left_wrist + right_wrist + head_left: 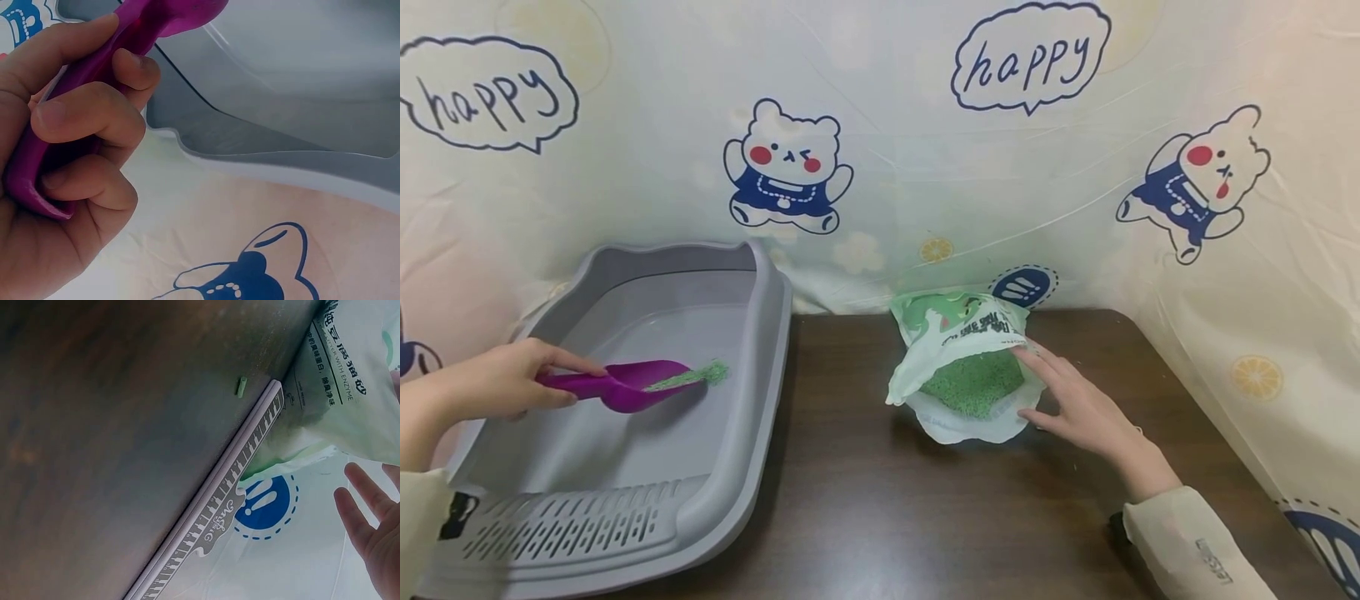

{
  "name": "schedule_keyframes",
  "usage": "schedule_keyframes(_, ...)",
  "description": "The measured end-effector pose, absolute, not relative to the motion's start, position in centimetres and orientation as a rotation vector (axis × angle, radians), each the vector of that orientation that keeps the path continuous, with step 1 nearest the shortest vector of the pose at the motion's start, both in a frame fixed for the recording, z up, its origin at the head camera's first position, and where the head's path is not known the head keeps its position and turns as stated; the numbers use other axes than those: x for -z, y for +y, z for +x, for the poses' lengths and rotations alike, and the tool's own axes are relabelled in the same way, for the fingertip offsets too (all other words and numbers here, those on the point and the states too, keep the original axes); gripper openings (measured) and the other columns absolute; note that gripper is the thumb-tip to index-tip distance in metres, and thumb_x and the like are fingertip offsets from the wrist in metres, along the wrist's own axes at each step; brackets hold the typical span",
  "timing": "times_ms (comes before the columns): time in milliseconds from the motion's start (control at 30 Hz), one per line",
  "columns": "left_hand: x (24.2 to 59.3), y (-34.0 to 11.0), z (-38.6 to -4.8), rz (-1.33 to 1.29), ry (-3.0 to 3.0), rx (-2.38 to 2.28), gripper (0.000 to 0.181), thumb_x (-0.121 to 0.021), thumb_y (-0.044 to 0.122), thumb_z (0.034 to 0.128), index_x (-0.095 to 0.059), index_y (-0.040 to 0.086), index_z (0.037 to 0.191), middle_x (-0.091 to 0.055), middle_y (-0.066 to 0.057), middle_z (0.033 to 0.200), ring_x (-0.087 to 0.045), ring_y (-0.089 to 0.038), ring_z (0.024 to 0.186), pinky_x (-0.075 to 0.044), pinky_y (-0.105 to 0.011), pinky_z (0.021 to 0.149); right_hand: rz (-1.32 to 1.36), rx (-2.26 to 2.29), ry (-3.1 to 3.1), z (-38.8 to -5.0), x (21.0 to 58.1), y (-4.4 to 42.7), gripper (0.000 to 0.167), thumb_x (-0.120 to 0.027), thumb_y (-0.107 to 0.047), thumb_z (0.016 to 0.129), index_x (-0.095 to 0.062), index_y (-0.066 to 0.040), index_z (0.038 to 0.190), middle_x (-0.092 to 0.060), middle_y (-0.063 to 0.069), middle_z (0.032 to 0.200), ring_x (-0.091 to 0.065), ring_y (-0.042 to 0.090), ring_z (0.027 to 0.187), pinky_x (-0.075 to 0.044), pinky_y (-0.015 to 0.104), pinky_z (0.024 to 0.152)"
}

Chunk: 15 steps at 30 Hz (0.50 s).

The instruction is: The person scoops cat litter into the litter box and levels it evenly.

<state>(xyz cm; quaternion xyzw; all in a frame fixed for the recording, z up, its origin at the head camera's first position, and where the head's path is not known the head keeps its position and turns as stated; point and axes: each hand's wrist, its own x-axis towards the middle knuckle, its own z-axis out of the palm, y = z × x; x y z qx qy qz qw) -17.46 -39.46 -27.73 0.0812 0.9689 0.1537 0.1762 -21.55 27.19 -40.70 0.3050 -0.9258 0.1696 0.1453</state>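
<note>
My left hand grips the handle of a purple litter scoop, held over the grey litter box. Green pellets lie along the scoop and spill past its tip. In the left wrist view, several fingers curl round the scoop's handle. On the right, a bag of cat litter leans with its mouth toward me, showing green litter inside. My right hand touches the bag's right side with fingers fairly straight and spread; part of them is hidden behind the bag.
Both containers stand on a dark brown table. A patterned cloth hangs behind and at the sides. The box has a slotted step at its near end. One loose green pellet lies near the table's trim strip.
</note>
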Motion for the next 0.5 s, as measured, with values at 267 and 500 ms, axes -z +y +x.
schedule_keyframes(267, 27.28, -39.15, -17.05, 0.217, 2.750, -0.381, 0.045, -0.065, 0.004, 0.0897, -0.056, -0.010, 0.131, -0.051, 0.003, 0.066, -0.036, -0.006, 0.045, -0.037, -0.023, 0.046, 0.883, -0.494, -2.682, -21.39, 40.59, 27.10, 0.089, -0.083, -0.025, 0.080, -0.034, -0.020, 0.154, -0.036, 0.017, 0.158, -0.045, 0.040, 0.135, -0.044, 0.059, 0.102)
schedule_keyframes(500, 27.03, -39.51, -17.40, 0.208, 2.751, -0.365, 0.045, -0.067, 0.007, 0.0893, -0.058, -0.006, 0.131, -0.044, 0.004, 0.061, -0.036, -0.007, 0.043, -0.038, -0.023, 0.045, 0.882, -0.497, -2.678, -21.57, 40.55, 27.21, 0.087, -0.083, -0.026, 0.079, -0.037, -0.017, 0.152, -0.035, 0.016, 0.158, -0.045, 0.039, 0.135, -0.043, 0.058, 0.103)
